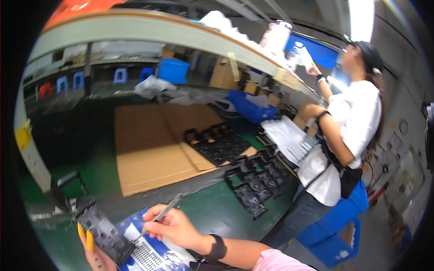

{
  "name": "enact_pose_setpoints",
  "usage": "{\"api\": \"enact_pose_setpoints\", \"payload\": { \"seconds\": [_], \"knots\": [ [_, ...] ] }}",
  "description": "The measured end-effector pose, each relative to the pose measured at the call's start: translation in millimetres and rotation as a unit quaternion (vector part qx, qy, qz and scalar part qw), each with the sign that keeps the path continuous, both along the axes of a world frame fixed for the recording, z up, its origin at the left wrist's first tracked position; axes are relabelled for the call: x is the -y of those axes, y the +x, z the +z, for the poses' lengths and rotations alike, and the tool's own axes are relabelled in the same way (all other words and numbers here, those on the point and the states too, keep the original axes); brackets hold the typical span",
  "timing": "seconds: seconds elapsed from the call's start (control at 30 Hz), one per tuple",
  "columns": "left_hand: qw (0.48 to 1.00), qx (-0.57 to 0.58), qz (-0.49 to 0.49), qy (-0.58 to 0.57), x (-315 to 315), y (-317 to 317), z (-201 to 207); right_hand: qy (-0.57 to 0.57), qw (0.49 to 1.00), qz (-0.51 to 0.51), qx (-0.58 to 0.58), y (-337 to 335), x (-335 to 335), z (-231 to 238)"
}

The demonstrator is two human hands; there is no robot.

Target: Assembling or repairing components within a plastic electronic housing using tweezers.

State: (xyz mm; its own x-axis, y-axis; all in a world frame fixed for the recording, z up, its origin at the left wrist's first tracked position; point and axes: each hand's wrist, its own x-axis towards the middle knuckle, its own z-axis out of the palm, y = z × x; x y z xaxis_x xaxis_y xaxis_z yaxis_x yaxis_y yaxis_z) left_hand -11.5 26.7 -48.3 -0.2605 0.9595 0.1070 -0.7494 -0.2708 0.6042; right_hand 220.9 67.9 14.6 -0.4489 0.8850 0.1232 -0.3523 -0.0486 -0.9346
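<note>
Fingers (pixel 90 240) of the left hand (pixel 98 260), two capped yellow, grasp a black plastic housing (pixel 103 229) at the counter (pixel 210 212). Hold it steady before the blue-and-white bag (pixel 147 258). Guide the metal tweezers (pixel 169 206), pinched in the right hand (pixel 177 229), lightly near the housing's lower corner. Whether the blurred tips touch it, I cannot tell; the left palm is mostly hidden, cut off below.

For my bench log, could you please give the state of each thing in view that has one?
Left hand: gripping black part.
Black part: tilted.
Right hand: gripping metal tool.
Metal tool: slanted, tip near black part.
Other black parts: laid out.
Cardboard: laid flat.
Blue bin on bench: open, pale material inside.
Blue stools: upright.
Overhead light: lit.
</note>
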Motion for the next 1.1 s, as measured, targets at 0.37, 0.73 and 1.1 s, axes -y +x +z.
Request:
{"api": "enact_pose_setpoints", "payload": {
  "seconds": [0.37, 0.73, 1.1],
  "knots": [
    [0.991, -0.004, -0.133, -0.007, -13, 20, 21, 0.019, 0.994, -0.075, -0.076, 19, -6, -25],
    [0.985, 0.062, -0.152, -0.062, -6, 58, 38, 0.047, 0.990, -0.117, -0.058, -1, 33, -11],
    [0.974, 0.115, -0.186, -0.065, 7, 57, 36, 0.064, 0.992, -0.096, -0.047, -16, 41, -20]
  ]
}}
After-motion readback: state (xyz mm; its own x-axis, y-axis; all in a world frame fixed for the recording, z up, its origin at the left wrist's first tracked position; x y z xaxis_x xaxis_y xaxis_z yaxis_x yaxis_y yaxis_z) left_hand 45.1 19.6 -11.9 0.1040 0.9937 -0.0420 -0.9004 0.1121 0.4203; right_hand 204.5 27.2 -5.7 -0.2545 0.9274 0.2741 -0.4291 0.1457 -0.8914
